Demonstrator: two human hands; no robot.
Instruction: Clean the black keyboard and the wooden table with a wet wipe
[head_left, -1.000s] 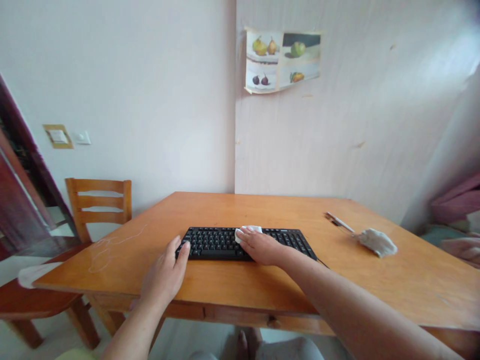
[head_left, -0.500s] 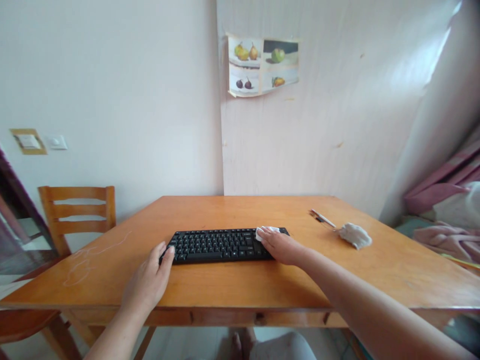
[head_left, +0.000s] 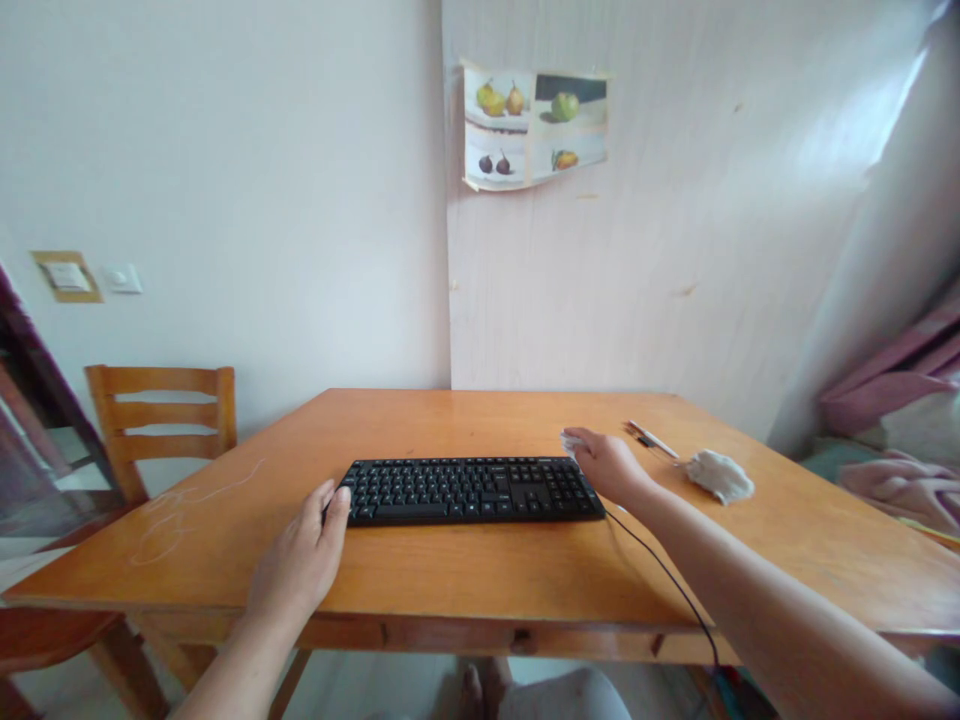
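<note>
Your right hand (head_left: 602,464) shifts rightward, fingers bunching crumpled white wipe (head_left: 571,443) | left hand (head_left: 298,552) spread against long black plastic keyboard (head_left: 442,491) | likely stiff; brace ends

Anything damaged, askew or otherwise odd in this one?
Two things. Pale, looping lines cross the left of the tabletop: scribbles or thread, I can't tell. On the wall, the fruit picture sheet has a lower edge slanting up rightward, so it looks crooked. The keyboard shows no visible damage.
</note>
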